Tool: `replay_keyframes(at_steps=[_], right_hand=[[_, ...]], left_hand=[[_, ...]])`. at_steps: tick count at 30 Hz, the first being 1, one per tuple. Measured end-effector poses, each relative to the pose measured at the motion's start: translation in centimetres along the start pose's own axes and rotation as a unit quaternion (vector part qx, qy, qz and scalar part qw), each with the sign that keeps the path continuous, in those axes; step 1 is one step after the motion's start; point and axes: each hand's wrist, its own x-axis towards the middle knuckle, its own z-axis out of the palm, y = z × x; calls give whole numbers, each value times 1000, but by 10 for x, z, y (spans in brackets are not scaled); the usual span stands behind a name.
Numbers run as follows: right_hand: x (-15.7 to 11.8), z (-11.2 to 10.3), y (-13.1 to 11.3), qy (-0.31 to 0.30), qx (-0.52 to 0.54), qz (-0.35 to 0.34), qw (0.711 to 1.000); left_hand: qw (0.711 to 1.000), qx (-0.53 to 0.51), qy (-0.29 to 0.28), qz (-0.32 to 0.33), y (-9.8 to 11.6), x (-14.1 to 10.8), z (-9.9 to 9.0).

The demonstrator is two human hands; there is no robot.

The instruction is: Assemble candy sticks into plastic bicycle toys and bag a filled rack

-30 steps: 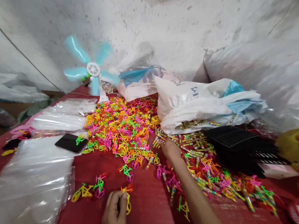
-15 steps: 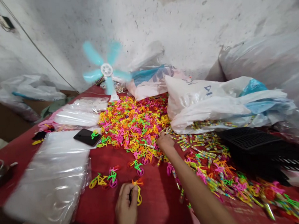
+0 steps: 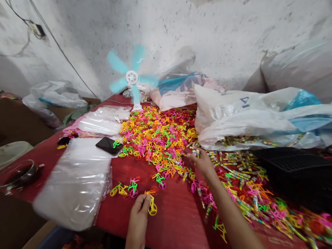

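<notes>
My left hand (image 3: 139, 210) pinches a yellow toy bicycle (image 3: 152, 207) between thumb and fingertips, low over the red table. An orange toy piece (image 3: 152, 191) is just behind it. My right hand (image 3: 203, 162) is at the right edge of the large toy heap, its fingers curled around small patterned tubes (image 3: 195, 153); how many is unclear. A multicoloured heap of plastic toy bicycles (image 3: 155, 136) fills the table's middle. A few separate bicycles, one green and pink (image 3: 133, 187), one yellow (image 3: 118, 189), lie left of my left hand.
Clear plastic bags (image 3: 74, 181) lie at left, with a phone (image 3: 109, 145) on their far edge. A fan (image 3: 132, 78) spins behind the heap. At right are a white sack (image 3: 237, 113), black trays (image 3: 296, 169) and mixed tubes and bicycles (image 3: 258, 194). A glass bowl (image 3: 17, 175) stands far left.
The view has turned left. My right hand has drawn back slightly from the heap, with tubes now showing at its fingers. The yellow bicycle in my left hand shows more fully.
</notes>
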Motion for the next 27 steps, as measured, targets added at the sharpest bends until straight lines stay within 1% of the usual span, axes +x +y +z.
replay_keyframes(at_steps=[2, 5, 7, 10, 14, 16, 18, 20, 21, 22, 24, 25, 27], right_hand=[[-12, -3, 3, 4, 58, -6, 998], [-24, -5, 9, 17, 62, 3, 998], [-24, -7, 11, 40, 35, 18, 998], [-11, -4, 7, 56, -37, 34, 997], [8, 4, -8, 19, -119, 53, 991], [5, 3, -15, 7, -143, 53, 988], [-12, -2, -17, -4, -140, 37, 989], [-44, -7, -16, -41, -80, -2, 996], [-63, -8, -15, -84, -14, -37, 996], [-84, -9, -14, -131, 37, -61, 989], [-125, -7, -12, -183, 62, -77, 978], [-141, -4, -11, -190, 66, -84, 976], [-164, 3, -10, -175, 62, -95, 978]], left_hand=[[1000, -23, -5, -20, 1, 1, -1], [997, -52, -20, -59, 0, 2, 1], [996, -54, -29, -72, 0, 1, 3], [995, -59, -43, -75, 0, -1, 10], [993, -70, -62, -74, 2, -4, 18], [993, -68, -62, -70, 5, -4, 17], [995, -54, -51, -60, 8, -6, 14], [998, -33, -37, -50, 13, -8, 10], [998, -24, -34, -47, 15, -9, 10], [998, -16, -33, -46, 17, -11, 10], [999, 2, -36, -40, 20, -14, 13], [999, 13, -37, -34, 21, -15, 15], [999, 37, -36, -15, 20, -18, 18]])
